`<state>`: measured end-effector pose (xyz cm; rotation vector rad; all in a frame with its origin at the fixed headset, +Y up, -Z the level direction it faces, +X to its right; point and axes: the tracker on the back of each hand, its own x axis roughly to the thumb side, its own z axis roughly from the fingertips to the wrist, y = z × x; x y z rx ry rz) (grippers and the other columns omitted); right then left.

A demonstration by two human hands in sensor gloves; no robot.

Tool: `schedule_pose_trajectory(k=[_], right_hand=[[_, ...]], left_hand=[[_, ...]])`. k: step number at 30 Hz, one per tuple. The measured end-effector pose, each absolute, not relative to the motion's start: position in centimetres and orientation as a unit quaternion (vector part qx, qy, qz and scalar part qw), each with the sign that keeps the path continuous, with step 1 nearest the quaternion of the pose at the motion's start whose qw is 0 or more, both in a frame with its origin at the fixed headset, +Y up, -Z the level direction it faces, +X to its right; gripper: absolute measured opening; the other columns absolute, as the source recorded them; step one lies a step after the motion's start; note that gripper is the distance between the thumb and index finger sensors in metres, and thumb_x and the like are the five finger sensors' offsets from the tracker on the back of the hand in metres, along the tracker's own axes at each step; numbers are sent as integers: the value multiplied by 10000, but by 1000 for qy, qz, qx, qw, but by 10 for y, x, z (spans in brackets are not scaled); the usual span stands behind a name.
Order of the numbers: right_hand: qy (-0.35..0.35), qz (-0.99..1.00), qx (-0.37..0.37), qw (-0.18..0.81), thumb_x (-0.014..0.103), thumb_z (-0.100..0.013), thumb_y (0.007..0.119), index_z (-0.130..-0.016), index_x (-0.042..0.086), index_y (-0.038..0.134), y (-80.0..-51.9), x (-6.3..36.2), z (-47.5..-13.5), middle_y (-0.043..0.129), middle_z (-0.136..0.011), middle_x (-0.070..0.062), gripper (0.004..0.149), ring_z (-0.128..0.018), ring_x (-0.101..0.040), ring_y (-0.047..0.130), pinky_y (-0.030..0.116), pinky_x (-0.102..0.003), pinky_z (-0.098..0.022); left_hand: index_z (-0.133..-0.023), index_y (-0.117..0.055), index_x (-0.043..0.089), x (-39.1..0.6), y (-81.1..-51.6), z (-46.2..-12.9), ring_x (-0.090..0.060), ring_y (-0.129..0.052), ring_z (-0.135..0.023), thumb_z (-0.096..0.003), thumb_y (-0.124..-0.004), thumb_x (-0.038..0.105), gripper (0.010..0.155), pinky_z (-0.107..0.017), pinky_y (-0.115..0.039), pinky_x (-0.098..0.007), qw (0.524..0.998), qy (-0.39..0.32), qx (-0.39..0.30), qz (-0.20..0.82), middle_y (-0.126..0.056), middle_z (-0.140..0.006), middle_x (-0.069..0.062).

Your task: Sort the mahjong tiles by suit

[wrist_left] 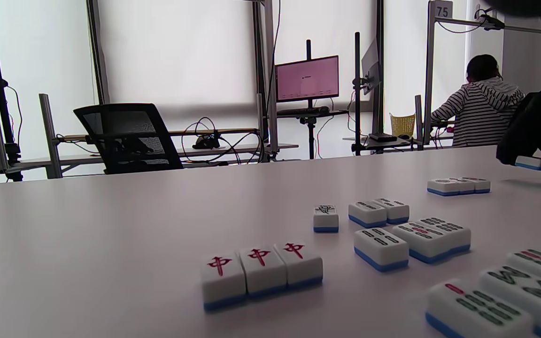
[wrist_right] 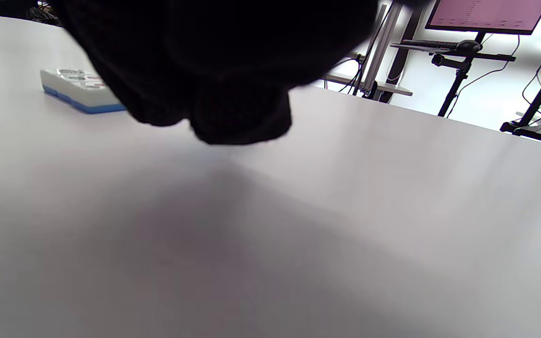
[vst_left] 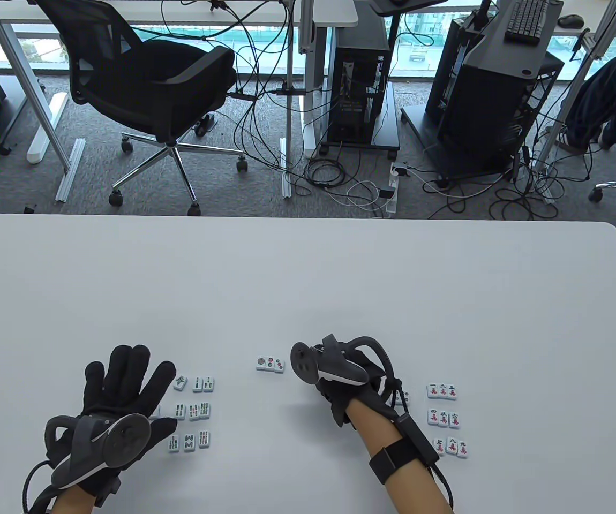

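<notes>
Daylight pours through the windows behind the desk (vst_left: 308,278), washing out the background in both wrist views. The right hand (wrist_right: 214,61) looms as a dark, blurred mass, throwing a soft shadow across the desk. Nearest tiles (wrist_left: 482,307) blur slightly.

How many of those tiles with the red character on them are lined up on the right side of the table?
9, in a three-by-three grid right of the right hand: top row, middle row, bottom row. More tiles may hide under the right wrist.
</notes>
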<state>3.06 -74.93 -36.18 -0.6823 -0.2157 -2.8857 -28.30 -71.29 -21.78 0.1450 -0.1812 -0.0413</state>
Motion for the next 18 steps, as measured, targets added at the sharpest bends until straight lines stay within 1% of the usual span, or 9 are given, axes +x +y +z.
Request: schedule_pose_trajectory(k=[8, 11, 13, 15, 18], right_hand=[[-93, -965, -223, 98, 360, -445, 849, -919, 82, 764, -762, 27, -367, 972, -472, -30, 556, -156, -113, 883, 796, -240, -91], [-93, -966, -222, 94, 366, -450, 840, -930, 84, 756, -762, 29, -367, 972, -475, -32, 563, -158, -113, 884, 797, -240, -91], [-101, -964, -224, 101, 383, -450, 837, -959, 97, 725, -759, 32, -365, 970, -493, -35, 595, -169, -115, 889, 802, -240, -102], [-85, -965, -231, 91, 391, -446, 836, -980, 103, 695, -753, 38, -362, 967, -506, -34, 622, -175, -115, 893, 805, -239, -107], [-71, -969, -225, 69, 386, -446, 836, -985, 100, 690, -738, 56, -357, 964, -513, -42, 627, -176, -121, 894, 806, -245, -110]], left_hand=[[-1069, -191, 486, -285, -713, -218, -228, 12, -1144, -353, -613, 751, 873, -811, -108, -573, 993, -93, 75, -14, 59, -1145, 101], [-1069, -192, 486, -284, -713, -218, -230, 11, -1144, -352, -614, 752, 874, -810, -109, -575, 993, -94, 75, -16, 57, -1146, 100], [-1069, -192, 487, -284, -714, -218, -229, 11, -1144, -352, -613, 752, 873, -811, -109, -574, 993, -94, 73, -17, 59, -1146, 100], [-1069, -192, 485, -285, -714, -218, -230, 10, -1144, -352, -614, 752, 874, -810, -109, -574, 993, -93, 73, -18, 58, -1146, 101], [-1068, -191, 486, -285, -714, -218, -229, 11, -1144, -352, -613, 752, 873, -811, -109, -574, 993, -92, 73, -17, 58, -1145, 101]])
